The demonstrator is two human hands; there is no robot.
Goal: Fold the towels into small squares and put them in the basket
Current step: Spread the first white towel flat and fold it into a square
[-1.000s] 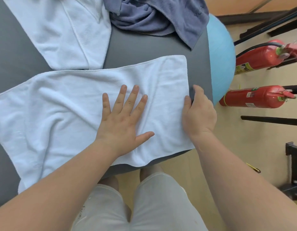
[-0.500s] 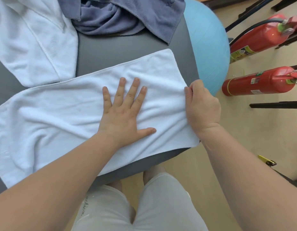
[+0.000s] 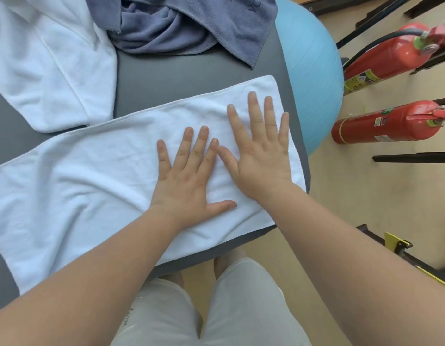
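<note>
A long white towel (image 3: 91,176) lies spread across the grey table (image 3: 181,78), reaching its right edge. My left hand (image 3: 189,178) lies flat on the towel's middle with fingers straight and spread. Just to its right, my right hand (image 3: 261,151) presses flat on the towel's right end, fingers straight. A second white towel (image 3: 49,63) lies at the back left, and a crumpled blue-grey towel (image 3: 191,23) at the back. No basket is in view.
A light blue exercise ball (image 3: 313,78) sits against the table's right side. Two red fire extinguishers (image 3: 391,123) lie on the wooden floor to the right, among black metal bars. My legs in white shorts stand at the table's near edge.
My right hand has let go of the towel's right edge and moved left onto the towel, now lying flat. My left hand has stayed flat in place.
</note>
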